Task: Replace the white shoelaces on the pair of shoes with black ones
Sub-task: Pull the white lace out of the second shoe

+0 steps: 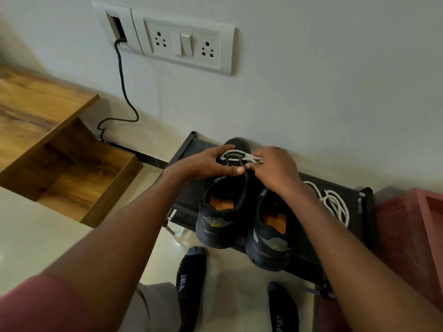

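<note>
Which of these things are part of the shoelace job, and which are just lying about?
Part of the job:
left shoe
right shoe
white lace in the left shoe, held by left hand and right hand
loose white lace on the black rack

Just lying about:
wall sockets
black cable
wooden shelf

black rack [311, 257] | on it: two black shoes [223, 212], loose white lace [334, 202]
</note>
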### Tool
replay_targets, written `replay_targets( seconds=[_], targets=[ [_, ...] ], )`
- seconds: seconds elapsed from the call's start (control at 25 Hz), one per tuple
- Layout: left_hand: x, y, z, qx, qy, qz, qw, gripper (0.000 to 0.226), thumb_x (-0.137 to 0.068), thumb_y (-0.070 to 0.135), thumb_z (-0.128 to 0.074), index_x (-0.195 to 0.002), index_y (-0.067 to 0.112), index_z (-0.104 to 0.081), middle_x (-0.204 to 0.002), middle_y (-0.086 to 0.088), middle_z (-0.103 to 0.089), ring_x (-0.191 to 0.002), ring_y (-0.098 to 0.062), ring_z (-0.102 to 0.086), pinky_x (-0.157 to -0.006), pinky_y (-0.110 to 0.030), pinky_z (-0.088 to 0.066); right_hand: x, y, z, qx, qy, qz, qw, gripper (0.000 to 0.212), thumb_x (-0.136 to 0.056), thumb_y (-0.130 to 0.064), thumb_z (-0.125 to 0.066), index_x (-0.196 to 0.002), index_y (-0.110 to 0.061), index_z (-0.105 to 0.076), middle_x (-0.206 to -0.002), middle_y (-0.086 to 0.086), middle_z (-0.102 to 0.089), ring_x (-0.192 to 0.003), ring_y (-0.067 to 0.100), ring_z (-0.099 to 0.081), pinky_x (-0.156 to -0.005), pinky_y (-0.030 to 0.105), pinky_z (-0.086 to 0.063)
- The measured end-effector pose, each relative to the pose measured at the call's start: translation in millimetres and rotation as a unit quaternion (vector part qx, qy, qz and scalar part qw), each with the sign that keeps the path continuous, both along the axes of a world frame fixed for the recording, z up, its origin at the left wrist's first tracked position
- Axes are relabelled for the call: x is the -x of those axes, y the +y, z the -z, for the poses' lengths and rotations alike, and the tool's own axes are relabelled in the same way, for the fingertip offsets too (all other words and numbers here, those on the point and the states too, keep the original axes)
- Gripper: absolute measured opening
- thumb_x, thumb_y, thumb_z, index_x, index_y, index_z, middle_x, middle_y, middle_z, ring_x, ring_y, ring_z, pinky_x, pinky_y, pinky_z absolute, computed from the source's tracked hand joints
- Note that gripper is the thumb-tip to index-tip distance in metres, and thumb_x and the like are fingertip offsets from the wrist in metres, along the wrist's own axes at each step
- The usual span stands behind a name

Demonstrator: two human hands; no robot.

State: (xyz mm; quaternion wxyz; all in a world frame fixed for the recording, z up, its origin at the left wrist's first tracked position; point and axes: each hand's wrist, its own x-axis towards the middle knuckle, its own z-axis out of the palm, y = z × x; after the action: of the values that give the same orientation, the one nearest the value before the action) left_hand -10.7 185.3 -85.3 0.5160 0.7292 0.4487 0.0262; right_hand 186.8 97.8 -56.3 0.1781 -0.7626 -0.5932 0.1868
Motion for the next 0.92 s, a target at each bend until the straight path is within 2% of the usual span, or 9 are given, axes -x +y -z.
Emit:
replay_targets(
  seconds=[0.12, 0.28, 0.48, 0.64, 0.72, 0.76, 0.84, 0.88, 0.92],
  targets=[
    [-1, 0, 0, -0.003, -0.002, -0.001, 1.000, 0.118, -0.055, 0.081, -0.083, -0.157, 0.047, -0.036, -0.152, 0.008, -0.049, -0.135, -0.013, -0.051, -0.119, -0.043, -0.041, 3, 3, 6, 0.021, 0.007, 0.029, 0.999, 0.012, -0.088, -0.037, -0.078, -0.099, -0.030, -0.080, -0.089, -0.003, -0.075, -0.095, 0.027, -0.069, -0.090, 0.049, -0.055],
    [-1, -5, 2, -0.010, -0.040, 0.015, 0.999, 0.109, -0.066, 0.075, -0.083, -0.157, 0.052, -0.030, -0.159, 0.009, -0.043, -0.144, -0.011, -0.043, -0.122, -0.042, -0.037, 3, 3, 7, 0.005, 0.062, 0.058, 0.996, 0.006, -0.089, -0.037, -0.077, -0.091, -0.032, -0.080, -0.084, -0.007, -0.074, -0.091, 0.023, -0.069, -0.086, 0.044, -0.056],
    [-2, -8, -8, -0.025, -0.040, 0.044, 0.998, 0.073, -0.088, 0.046, -0.079, -0.153, 0.047, -0.045, -0.145, 0.012, -0.050, -0.131, -0.008, -0.047, -0.112, -0.033, -0.040, 0, 4, 1, -0.005, 0.214, 0.116, 0.970, 0.010, -0.092, -0.029, -0.074, -0.085, -0.027, -0.080, -0.085, -0.006, -0.075, -0.088, 0.018, -0.069, -0.082, 0.036, -0.054],
    [1, -6, -13, -0.010, 0.001, 0.027, 1.000, 0.076, -0.083, 0.055, -0.080, -0.149, 0.058, -0.043, -0.145, 0.008, -0.050, -0.129, -0.012, -0.046, -0.103, -0.030, -0.035, 3, 5, -3, -0.001, 0.338, 0.180, 0.924, 0.024, -0.096, -0.015, -0.070, -0.074, -0.022, -0.076, -0.077, -0.001, -0.073, -0.076, 0.018, -0.066, -0.071, 0.032, -0.051],
    [1, -5, -12, 0.003, 0.004, 0.023, 1.000, 0.078, -0.080, 0.059, -0.079, -0.149, 0.058, -0.043, -0.146, 0.005, -0.050, -0.129, -0.013, -0.045, -0.105, -0.032, -0.036, -10, 7, -9, -0.039, 0.429, 0.225, 0.874, 0.031, -0.097, -0.008, -0.064, -0.069, -0.018, -0.072, -0.082, 0.002, -0.075, -0.079, 0.021, -0.064, -0.063, 0.031, -0.041],
    [0, -6, -12, 0.007, 0.001, 0.019, 1.000, 0.079, -0.079, 0.060, -0.079, -0.149, 0.058, -0.044, -0.146, 0.005, -0.050, -0.129, -0.013, -0.045, -0.108, -0.033, -0.038, -17, 8, -13, -0.063, 0.503, 0.250, 0.825, 0.033, -0.099, -0.006, -0.059, -0.069, -0.018, -0.069, -0.090, 0.004, -0.077, -0.085, 0.022, -0.067, -0.061, 0.031, -0.037],
    [-3, -7, -13, 0.009, -0.003, 0.013, 1.000, 0.084, -0.072, 0.065, -0.080, -0.148, 0.059, -0.044, -0.145, 0.009, -0.052, -0.133, -0.014, -0.049, -0.113, -0.036, -0.041, -23, 5, -19, -0.102, 0.648, 0.276, 0.702, 0.033, -0.105, -0.008, -0.052, -0.074, -0.016, -0.061, -0.091, 0.003, -0.077, -0.091, 0.021, -0.074, -0.071, 0.032, -0.044],
    [-4, -6, -13, 0.009, -0.001, 0.012, 1.000, 0.087, -0.068, 0.069, -0.080, -0.147, 0.061, -0.044, -0.146, 0.009, -0.053, -0.135, -0.016, -0.050, -0.115, -0.039, -0.042, -19, 3, -21, -0.114, 0.678, 0.277, 0.671, 0.033, -0.107, -0.009, -0.048, -0.076, -0.017, -0.058, -0.084, 0.000, -0.074, -0.090, 0.020, -0.075, -0.080, 0.037, -0.049],
    [-4, -5, -12, 0.010, 0.002, 0.012, 1.000, 0.090, -0.064, 0.072, -0.081, -0.145, 0.063, -0.044, -0.148, 0.008, -0.052, -0.136, -0.018, -0.051, -0.116, -0.042, -0.043, -13, 3, -20, -0.123, 0.651, 0.269, 0.699, 0.032, -0.108, -0.011, -0.046, -0.077, -0.017, -0.056, -0.078, -0.003, -0.072, -0.086, 0.019, -0.075, -0.084, 0.040, -0.051]
  ],
)
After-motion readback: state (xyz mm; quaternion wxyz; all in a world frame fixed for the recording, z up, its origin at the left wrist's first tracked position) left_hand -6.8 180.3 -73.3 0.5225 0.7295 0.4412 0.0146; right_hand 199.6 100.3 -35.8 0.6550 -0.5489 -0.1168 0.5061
